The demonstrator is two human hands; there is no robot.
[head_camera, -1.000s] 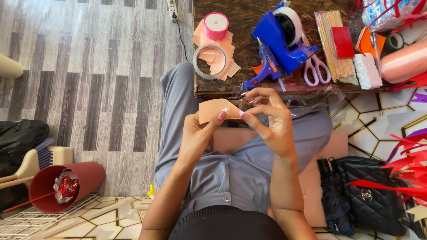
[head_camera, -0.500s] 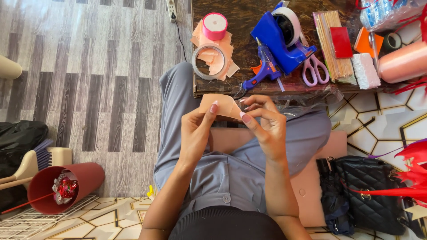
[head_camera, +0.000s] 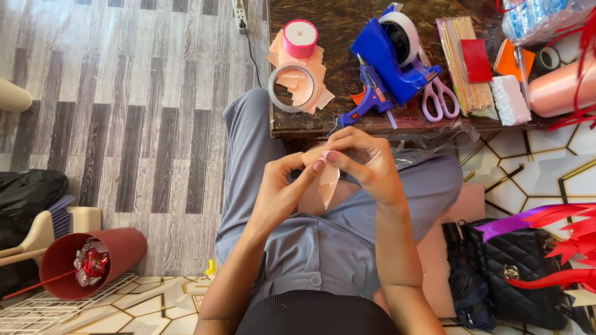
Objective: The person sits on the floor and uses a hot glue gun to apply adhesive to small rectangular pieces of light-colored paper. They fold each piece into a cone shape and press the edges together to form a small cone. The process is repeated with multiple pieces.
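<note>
1. Head view: left hand [head_camera: 282,189] and right hand [head_camera: 363,162] both pinch a peach paper piece [head_camera: 327,180], fingertips closed on it, folded to a point.
2. Piece held over the lap, just below the table [head_camera: 335,25] edge.
3. Blue glue gun [head_camera: 369,99] and tape roll [head_camera: 292,87] lie on the table.

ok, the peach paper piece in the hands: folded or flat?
Folded. The peach paper piece narrows to a point at its lower end, pinched at the top between the left hand and right hand.
</note>
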